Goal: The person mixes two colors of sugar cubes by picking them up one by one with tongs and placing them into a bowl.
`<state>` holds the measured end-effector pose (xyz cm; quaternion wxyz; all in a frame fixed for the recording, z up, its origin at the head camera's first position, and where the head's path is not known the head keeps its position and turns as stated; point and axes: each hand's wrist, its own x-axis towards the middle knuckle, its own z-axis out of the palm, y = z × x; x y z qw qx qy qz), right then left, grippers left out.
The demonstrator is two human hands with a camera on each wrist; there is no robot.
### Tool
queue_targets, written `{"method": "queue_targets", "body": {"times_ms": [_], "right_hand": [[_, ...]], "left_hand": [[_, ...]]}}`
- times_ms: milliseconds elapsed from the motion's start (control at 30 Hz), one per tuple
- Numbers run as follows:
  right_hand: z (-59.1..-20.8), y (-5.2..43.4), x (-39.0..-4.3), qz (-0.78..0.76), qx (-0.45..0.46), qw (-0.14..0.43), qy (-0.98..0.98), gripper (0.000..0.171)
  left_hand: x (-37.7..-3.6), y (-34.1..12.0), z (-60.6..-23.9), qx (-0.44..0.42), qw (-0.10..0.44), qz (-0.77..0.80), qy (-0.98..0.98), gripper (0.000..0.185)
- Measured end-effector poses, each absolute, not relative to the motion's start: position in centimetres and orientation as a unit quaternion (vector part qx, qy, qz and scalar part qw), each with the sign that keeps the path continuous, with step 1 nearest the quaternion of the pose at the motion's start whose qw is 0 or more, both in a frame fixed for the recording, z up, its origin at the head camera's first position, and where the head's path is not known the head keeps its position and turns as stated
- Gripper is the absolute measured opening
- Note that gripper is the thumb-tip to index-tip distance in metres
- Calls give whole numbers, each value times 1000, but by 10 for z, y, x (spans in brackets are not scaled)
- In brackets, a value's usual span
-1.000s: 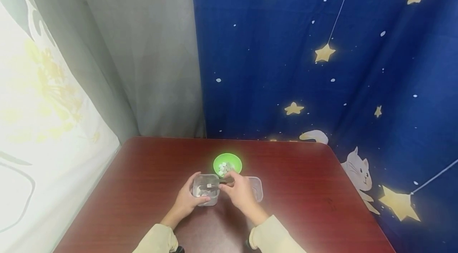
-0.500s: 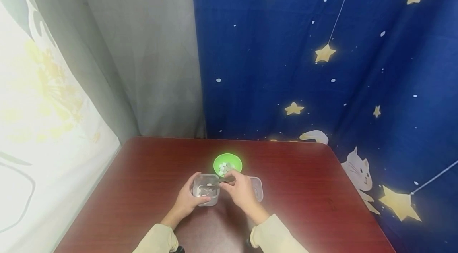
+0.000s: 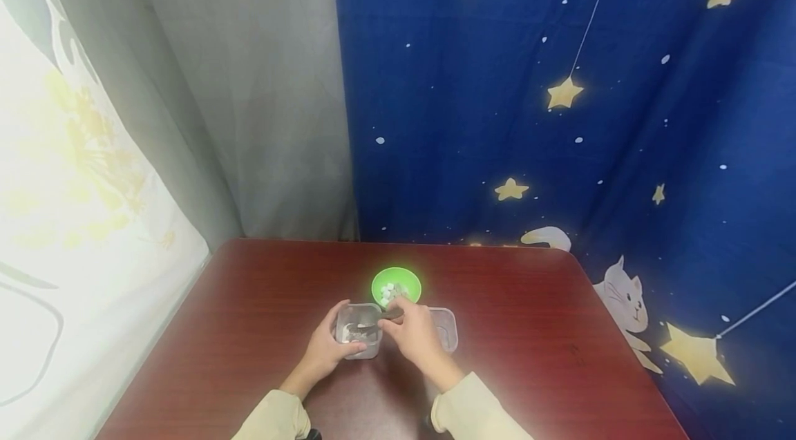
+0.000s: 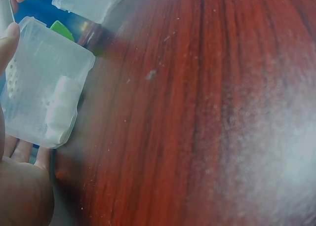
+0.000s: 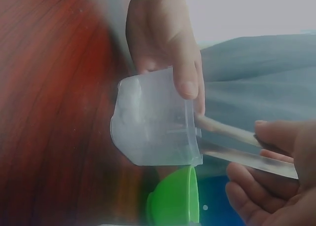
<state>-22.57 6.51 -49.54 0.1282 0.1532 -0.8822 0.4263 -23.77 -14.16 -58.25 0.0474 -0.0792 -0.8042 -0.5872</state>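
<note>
Clear tub [image 3: 357,331] gripped by left hand [image 3: 327,349] | right hand [image 3: 418,333] pinches tweezers [image 3: 381,319] | green bowl [image 3: 396,284] behind

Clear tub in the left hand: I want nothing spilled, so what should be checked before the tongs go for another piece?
1. Left hand grips the clear tub: ok, thumb and fingers wrap its walls in the right wrist view.
2. Right hand pinches the tongs: ok.
3. Tongs' tips have let go of their piece: cannot tell, the tips are hidden inside the tub.
4. Green bowl holds white pieces: ok, some show.
5. Green bowl within reach: ok, it stands just behind the tub.
6. Second clear tub clear of the right hand: cannot tell, the hand covers part of it.
</note>
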Motion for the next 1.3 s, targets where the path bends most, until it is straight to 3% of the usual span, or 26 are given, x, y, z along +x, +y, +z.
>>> {"method": "queue_targets", "body": {"times_ms": [1300], "right_hand": [[-509, 66, -230, 453, 132, 121, -873, 15]], "left_hand": [[-237, -141, -581, -88, 48, -583, -806, 99]]}}
